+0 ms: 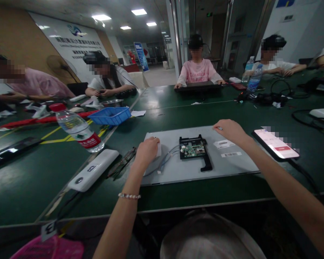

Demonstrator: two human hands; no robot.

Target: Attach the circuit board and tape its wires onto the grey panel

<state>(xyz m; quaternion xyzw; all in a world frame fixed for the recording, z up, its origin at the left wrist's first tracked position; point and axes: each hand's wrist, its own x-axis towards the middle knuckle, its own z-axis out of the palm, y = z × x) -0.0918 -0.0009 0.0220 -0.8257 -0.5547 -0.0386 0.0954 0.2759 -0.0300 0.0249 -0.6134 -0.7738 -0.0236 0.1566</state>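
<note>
A flat grey panel (pixel 170 169) lies on the green table. On its middle sits a black bracket (pixel 207 163) with a green circuit board (pixel 193 150), and thin grey cables (pixel 166 158) run from it to the left. My left hand (pixel 148 149) is closed at the panel's left side, beside a small white piece; what its fingers hold, if anything, is hidden. At the panel's far right edge, my right hand (pixel 228 130) is closed with a small thing between thumb and fingers, too small to name. Two white labels (pixel 231 154) are stuck near it.
Left of the panel are glasses (pixel 121 163), a white power bank (pixel 94 171), a water bottle (pixel 79 129) and a blue basket (pixel 110 116). A lit phone (pixel 277 144) lies at the right. Several people sit around the table.
</note>
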